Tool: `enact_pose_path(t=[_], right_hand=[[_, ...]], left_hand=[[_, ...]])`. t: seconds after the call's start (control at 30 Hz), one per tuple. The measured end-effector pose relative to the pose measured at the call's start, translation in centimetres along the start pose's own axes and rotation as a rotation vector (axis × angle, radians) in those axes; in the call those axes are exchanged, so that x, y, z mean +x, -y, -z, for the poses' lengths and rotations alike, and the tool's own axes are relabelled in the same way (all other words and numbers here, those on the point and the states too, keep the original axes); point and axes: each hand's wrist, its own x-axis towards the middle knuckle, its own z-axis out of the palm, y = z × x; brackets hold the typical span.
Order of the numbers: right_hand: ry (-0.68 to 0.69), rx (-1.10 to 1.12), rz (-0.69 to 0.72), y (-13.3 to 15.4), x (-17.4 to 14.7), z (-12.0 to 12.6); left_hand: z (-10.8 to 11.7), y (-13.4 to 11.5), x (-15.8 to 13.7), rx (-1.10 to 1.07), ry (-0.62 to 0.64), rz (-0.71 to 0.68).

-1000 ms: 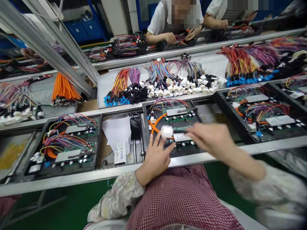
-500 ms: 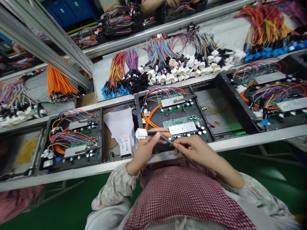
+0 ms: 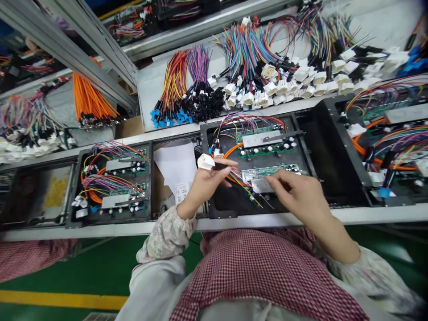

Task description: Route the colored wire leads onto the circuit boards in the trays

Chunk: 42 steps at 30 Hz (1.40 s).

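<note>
Assembly bench. Left hand pinches white-connector wire harness over black tray's left side, ends hanging loose; right hand half-curled above tray, hold unclear. Tray's far circuit board looks wired, near board unfinished.

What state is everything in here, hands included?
Left hand: closed on the cable behind the white plug.
White plug: not connected.
Wires: loose ends spread over the black tray.
Right hand: fingers bent over the silver plate, grip unclear.
Black tray: open on top.
Orange cables: bunched together.
Paper: lying left of the black tray.
</note>
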Motion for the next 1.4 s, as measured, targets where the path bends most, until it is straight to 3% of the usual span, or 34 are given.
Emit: enact_pose_path(t=[0.07, 0.27, 0.67, 1.17, 1.4], right_hand=[[-0.034, -0.037, 0.005, -0.3, 0.6, -0.9], [0.085, -0.191, 0.156, -0.9, 1.6, -3.5], [0.116, -0.228, 0.265, -1.0, 1.9, -3.4], [0.213, -0.270, 0.218, -0.5, 2.2, -3.0], [0.116, -0.200, 0.092, -0.4, 1.6, -2.7]], left_hand=[[0.7, 0.3, 0.2, -0.035, 0.019, -0.005], [1.6, 0.7, -0.3, -0.084, 0.013, 0.042], [1.5, 0.5, -0.4, -0.107, -0.027, 0.064], [1.5, 0.6, -0.3, -0.118, -0.035, 0.015], [1.3, 0.4, -0.4, -0.104, -0.066, 0.021]])
